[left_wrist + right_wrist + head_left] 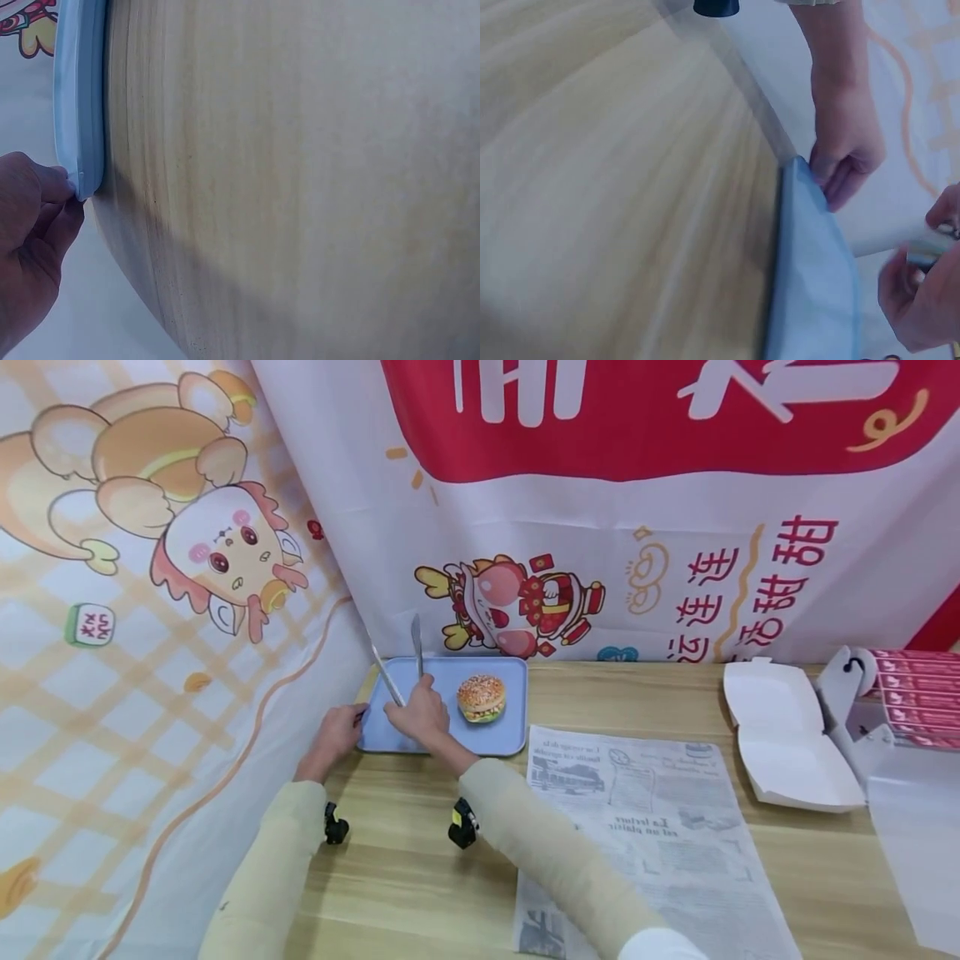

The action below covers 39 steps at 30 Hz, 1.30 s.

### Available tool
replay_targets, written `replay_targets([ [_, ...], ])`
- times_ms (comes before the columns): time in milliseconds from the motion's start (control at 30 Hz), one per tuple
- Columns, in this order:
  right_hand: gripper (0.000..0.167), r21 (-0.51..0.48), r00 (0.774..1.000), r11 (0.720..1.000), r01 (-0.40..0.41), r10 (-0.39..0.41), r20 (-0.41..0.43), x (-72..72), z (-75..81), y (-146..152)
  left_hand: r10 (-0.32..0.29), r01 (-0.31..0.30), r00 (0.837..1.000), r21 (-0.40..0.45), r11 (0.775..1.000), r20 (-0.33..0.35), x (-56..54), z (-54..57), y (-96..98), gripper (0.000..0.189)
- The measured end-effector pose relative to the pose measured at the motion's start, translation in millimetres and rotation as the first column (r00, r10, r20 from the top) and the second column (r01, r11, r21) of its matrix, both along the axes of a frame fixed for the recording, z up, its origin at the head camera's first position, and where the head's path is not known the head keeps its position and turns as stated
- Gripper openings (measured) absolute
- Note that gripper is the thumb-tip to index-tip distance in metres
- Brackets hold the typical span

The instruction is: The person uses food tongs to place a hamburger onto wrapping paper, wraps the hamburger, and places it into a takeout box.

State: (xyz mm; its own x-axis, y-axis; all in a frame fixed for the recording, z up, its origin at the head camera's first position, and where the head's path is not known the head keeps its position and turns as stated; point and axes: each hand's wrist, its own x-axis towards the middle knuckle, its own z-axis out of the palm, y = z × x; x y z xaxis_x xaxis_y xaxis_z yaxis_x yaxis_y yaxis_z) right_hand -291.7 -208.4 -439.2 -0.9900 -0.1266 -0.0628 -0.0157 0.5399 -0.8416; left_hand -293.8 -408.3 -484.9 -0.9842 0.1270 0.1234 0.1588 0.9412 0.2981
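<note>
Looks like a fast-food or snack counter; can't tell if working shop or mock-up. Evidence: sesame-bun burger (482, 698) on blue tray (515, 693), metal tongs (417, 647) at the tray, newspaper-print paper (667, 827) spread on wood-grain table (397, 860), open white takeaway box (793, 743) right of the paper, red-and-white printed packaging (922, 693) at far right. Back cloth (600, 510) reads as shop banner: red panel, big white lettering, cartoon figure, red Chinese characters turned sideways. Side cloth (225, 718): cartoon creature on orange check. Wrist views: same wood-grain top, blue tray, printed cloth.
</note>
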Motion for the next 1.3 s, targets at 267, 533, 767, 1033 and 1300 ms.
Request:
replay_targets([
  [267, 0.069, 0.03, 0.957, 0.958, -0.286, 0.287, -0.038, 2.8, 19.3, 37.6, -0.016, 0.015, 0.999, -0.016, 1.0, -0.032, -3.4, 2.8, -0.2, 0.041],
  [533, 0.073, 0.214, 0.897, 0.893, -0.397, 0.427, -0.118, 6.8, 34.1, 86.9, -0.051, 0.048, 0.994, -0.039, 0.998, -0.093, -11.5, -2.4, -5.7, 0.035],
  [767, 0.074, 0.335, 0.843, 0.837, -0.432, 0.507, -0.179, 2.7, 33.2, 125.9, -0.005, 0.004, 1.0, -0.029, 1.0, -0.017, -10.0, -0.9, -6.0, 0.04],
  [1033, 0.083, 0.39, 0.812, 0.765, -0.512, 0.58, -0.071, -11.9, 32.0, 174.8, 0.022, -0.021, 0.999, -0.035, 0.999, 0.03, -8.9, -2.9, -5.2, 0.04],
  [1300, 0.083, 0.475, 0.763, 0.688, -0.549, 0.644, -0.05, -26.6, 30.2, 213.0, 0.029, -0.029, 0.999, -0.016, 0.999, 0.035, -4.7, -4.3, -3.0, 0.041],
])
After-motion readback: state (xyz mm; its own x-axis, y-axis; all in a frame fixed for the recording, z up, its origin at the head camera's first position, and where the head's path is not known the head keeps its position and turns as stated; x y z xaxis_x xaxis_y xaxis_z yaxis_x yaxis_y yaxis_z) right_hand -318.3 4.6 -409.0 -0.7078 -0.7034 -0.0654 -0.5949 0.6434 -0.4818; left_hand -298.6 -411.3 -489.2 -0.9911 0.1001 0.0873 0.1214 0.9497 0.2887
